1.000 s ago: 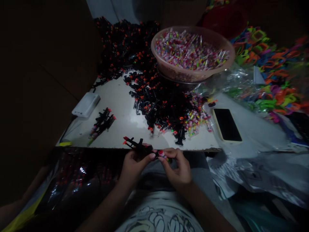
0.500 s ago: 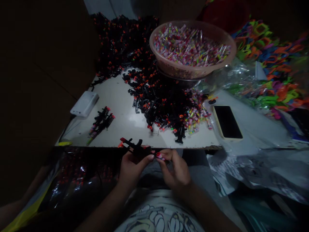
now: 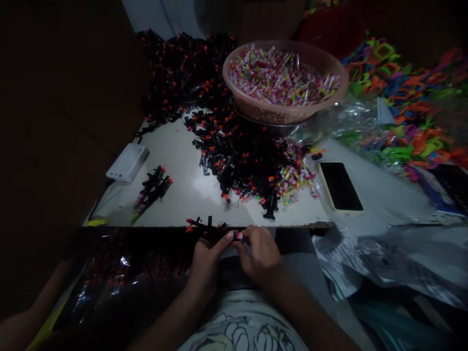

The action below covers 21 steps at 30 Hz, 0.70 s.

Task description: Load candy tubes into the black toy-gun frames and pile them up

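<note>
My left hand (image 3: 209, 252) is closed around black toy guns (image 3: 208, 226) with orange-red tips, held just in front of the table edge. In my right hand (image 3: 260, 248), finger and thumb pinch a small pink-and-white candy tube (image 3: 238, 236) at the rear end of the guns. Whether the tube sits inside the gun or only touches it, I cannot tell. Beyond my hands lies a heap of black toy guns (image 3: 241, 156), with small candy tubes (image 3: 292, 183) along its right side. A few toy guns with colourful tubes at their ends (image 3: 151, 192) rest on the left.
A pink basket (image 3: 288, 114) full of candy tubes stands at the back of the white table (image 3: 183, 170). A phone (image 3: 341, 186) lies to the right, a white power bank (image 3: 127, 162) to the left. Bright plastic pieces (image 3: 413, 97) are piled far right. Below left is a shiny plastic bag (image 3: 109, 287).
My hands stay together at the table edge. The guns have tilted flatter, and the candy tube shows less between my right fingers. The view has shifted slightly.
</note>
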Tool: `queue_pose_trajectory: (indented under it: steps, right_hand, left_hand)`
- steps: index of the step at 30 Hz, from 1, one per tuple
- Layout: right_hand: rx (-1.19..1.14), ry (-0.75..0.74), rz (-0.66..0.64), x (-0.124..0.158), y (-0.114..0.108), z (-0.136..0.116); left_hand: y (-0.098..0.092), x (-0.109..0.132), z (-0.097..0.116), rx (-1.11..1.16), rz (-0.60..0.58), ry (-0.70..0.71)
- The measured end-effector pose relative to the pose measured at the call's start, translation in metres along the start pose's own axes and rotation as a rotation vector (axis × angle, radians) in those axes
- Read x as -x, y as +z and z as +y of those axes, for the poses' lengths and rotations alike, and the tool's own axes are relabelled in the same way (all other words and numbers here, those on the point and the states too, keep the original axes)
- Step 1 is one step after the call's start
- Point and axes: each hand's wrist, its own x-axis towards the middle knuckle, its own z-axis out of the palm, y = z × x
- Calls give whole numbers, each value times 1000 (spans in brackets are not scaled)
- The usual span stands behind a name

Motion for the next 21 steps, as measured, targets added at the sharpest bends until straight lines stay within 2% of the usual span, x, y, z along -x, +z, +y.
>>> queue_pose_trajectory:
  steps: [3, 6, 10, 13, 15, 17, 19, 21]
  right_hand:
    - [38, -28, -52, 2, 1, 1]
    - [-40, 13, -68, 2, 3, 1]
    - [-153, 102, -73, -4, -6, 18]
    - [10, 251, -9, -7, -25, 53]
    - [208, 359, -22, -7, -38, 79]
    - [385, 434, -97, -6, -47, 100]
    - [483, 464, -182, -5, -50, 112]
    - [506, 467, -228, -5, -49, 115]
  left_hand:
    - [-1, 0, -3, 23, 4, -38]
    - [-3, -2, -5, 22, -11, -48]
    - [-17, -17, 14, -78, 70, 36]
    - [-46, -42, 47, -397, 156, 262]
    - [-72, -61, 72, -726, 295, 470]
    - [-95, -77, 91, -1046, 467, 651]
    - [-107, -88, 101, -1305, 600, 688]
    - [-106, -93, 101, -1470, 666, 662]
